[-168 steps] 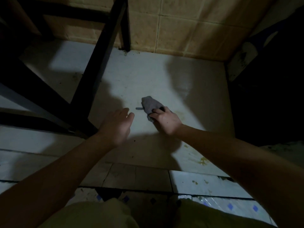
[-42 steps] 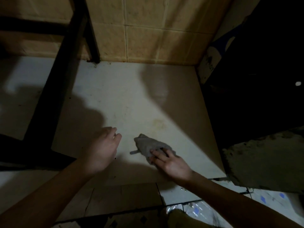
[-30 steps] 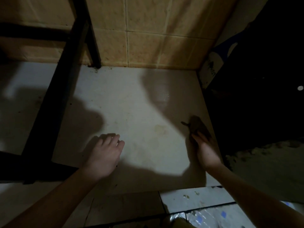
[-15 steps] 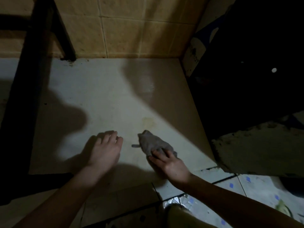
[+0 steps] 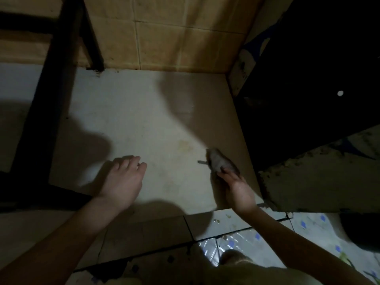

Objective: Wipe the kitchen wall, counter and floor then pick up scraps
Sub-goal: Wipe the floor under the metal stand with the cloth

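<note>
A small grey rag (image 5: 219, 162) lies bunched on the pale floor tile (image 5: 144, 124) near the tile's right edge. My right hand (image 5: 236, 187) presses down on the rag's near end with its fingers on top of the cloth. My left hand (image 5: 123, 179) rests flat on the same tile to the left, fingers straight and holding nothing. A faint yellowish stain (image 5: 185, 146) shows on the tile just left of the rag. The tan tiled wall (image 5: 174, 38) rises at the back.
A dark furniture frame and leg (image 5: 61, 75) stand at the left. A dark cabinet (image 5: 308, 79) and a rough concrete edge (image 5: 308, 182) close off the right. Small scraps (image 5: 218, 220) dot the patterned floor tiles near my knees.
My right hand has swept the rag to the right across the tile, as it did a second ago, after pulling it back toward the middle. The left hand stays planted.
</note>
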### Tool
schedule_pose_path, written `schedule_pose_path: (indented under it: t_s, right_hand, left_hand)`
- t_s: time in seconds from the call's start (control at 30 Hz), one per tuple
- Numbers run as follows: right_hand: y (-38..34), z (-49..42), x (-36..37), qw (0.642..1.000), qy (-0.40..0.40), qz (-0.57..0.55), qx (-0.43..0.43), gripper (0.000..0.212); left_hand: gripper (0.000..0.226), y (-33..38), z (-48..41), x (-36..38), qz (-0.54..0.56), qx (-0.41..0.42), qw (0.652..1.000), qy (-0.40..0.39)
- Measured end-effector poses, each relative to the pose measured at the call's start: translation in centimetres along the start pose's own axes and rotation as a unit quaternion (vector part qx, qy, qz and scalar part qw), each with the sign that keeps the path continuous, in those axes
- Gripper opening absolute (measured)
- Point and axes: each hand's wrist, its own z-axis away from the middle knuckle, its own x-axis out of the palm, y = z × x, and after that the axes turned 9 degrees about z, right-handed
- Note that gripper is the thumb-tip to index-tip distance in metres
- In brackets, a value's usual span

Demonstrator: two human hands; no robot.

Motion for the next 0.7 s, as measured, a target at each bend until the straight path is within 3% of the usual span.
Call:
schedule_pose_path:
  t_s: [0.13, 0.23, 0.3, 0.4, 0.5, 0.6, 0.7]
  right_hand:
    - [0.8, -0.7, -0.4, 0.993, 0.060, -0.087, 0.047, 0.049]
    - [0.3, -0.4, -0.2, 0.999, 0.004, -0.046, 0.006, 0.056]
    - [-0.2, -0.3, -0.4, 1.000, -0.021, -0.003, -0.013, 0.060]
    - [-2.0, 0.5, 0.1, 0.994, -0.060, 0.028, -0.090, 0.055]
    - [-4.2, 1.0, 1.9, 0.976, -0.090, -0.009, -0.198, 0.055]
    - [-4.9, -0.1, 2.2, 0.957, -0.042, 0.018, -0.287, 0.053]
    - [-5.3, 0.0, 1.7, 0.949, -0.016, 0.076, -0.306, 0.060]
  left_hand:
    - [0.045, 0.6, 1.2, 0.3, 0.030, -0.017, 0.999, -0.014]
    - [0.050, 0.2, 1.9, 0.8, 0.084, -0.037, 0.994, -0.058]
    - [0.049, 0.3, 3.4, 0.5, 0.111, -0.007, 0.993, -0.029]
    - [0.035, 0.4, 5.3, 0.2, 0.094, 0.006, 0.995, 0.019]
    - [0.028, 0.2, 5.7, 1.1, 0.113, -0.040, 0.993, -0.004]
    - [0.034, 0.0, 7.1, 1.7, 0.133, -0.117, 0.984, 0.000]
    - [0.037, -0.2, 9.4, 1.4, 0.134, -0.164, 0.977, 0.018]
